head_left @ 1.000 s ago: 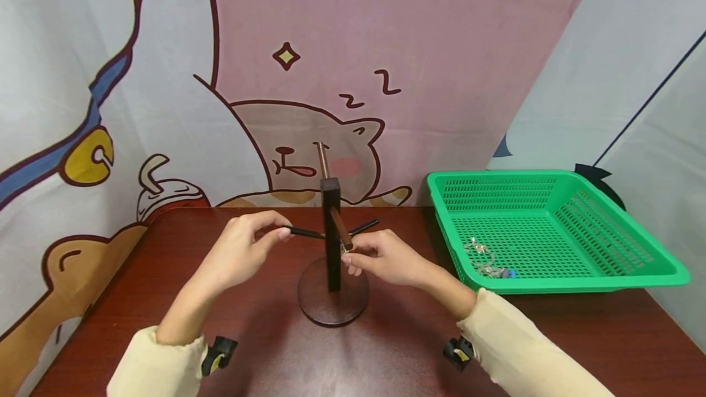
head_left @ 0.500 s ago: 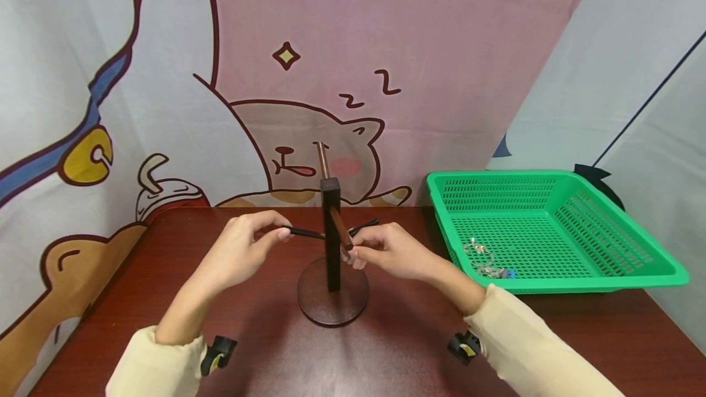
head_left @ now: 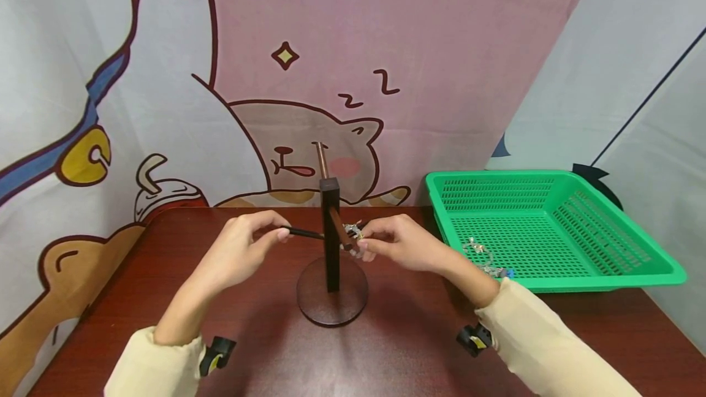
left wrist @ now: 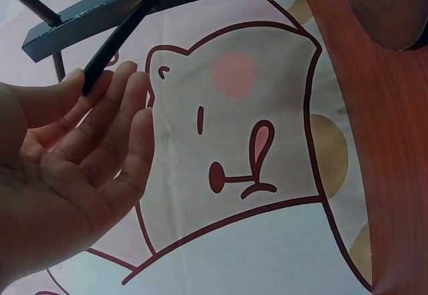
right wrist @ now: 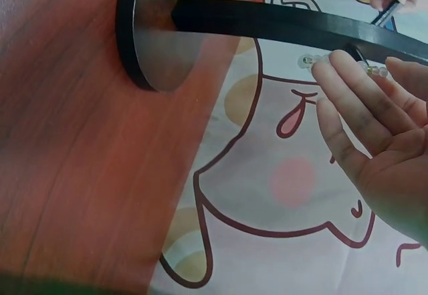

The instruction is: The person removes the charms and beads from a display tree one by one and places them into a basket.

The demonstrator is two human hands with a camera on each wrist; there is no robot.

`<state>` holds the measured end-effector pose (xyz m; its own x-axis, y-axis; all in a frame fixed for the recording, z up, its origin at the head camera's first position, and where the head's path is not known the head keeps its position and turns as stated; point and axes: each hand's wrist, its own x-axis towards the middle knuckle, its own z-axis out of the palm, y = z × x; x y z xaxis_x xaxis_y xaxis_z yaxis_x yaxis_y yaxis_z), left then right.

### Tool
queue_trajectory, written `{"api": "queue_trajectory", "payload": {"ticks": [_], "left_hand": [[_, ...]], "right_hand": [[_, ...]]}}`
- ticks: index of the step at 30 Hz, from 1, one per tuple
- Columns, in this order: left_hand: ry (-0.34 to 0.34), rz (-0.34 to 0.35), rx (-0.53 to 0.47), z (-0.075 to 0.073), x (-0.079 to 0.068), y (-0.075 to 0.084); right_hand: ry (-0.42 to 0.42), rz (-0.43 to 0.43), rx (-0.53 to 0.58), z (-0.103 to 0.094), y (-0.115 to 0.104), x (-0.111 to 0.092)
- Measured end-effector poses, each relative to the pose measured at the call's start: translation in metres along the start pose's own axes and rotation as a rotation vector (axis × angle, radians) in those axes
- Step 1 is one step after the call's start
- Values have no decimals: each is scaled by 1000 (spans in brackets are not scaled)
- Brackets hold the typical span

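A dark wooden display stand (head_left: 333,262) with a round base and several pegs stands upright on the table. My left hand (head_left: 245,250) pinches the tip of its left black peg (left wrist: 110,53) between thumb and index finger, the other fingers loosely extended. On the right side, my right hand (head_left: 402,247) pinches a clear beaded bracelet (head_left: 352,230) between thumb and index finger. The bracelet is around the right peg, whose outer end is mostly hidden by the fingers. In the right wrist view, pale beads (right wrist: 306,61) show beyond the fingertips, beside the post.
At the right, a green plastic basket (head_left: 551,287) holds several pieces of beaded jewelry (head_left: 478,253), one with a blue part. Behind the reddish-brown table (head_left: 165,299) hangs a cartoon-printed cloth (head_left: 441,78). A brown peg (head_left: 340,228) sticks out from the post's front.
My right hand has drawn back to the right, away from the post and toward the peg's outer end, bringing more of the bracelet into sight. My left hand has stayed on its peg.
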<state>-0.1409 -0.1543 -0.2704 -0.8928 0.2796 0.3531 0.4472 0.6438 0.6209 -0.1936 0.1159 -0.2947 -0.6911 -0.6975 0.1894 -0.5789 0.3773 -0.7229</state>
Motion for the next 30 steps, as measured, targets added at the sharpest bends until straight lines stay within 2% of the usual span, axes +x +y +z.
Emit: {"api": "queue_trajectory", "payload": {"ticks": [30], "left_hand": [[-6, -10, 1, -1, 0, 0]], "right_hand": [[29, 24, -40, -25, 2, -10]]}}
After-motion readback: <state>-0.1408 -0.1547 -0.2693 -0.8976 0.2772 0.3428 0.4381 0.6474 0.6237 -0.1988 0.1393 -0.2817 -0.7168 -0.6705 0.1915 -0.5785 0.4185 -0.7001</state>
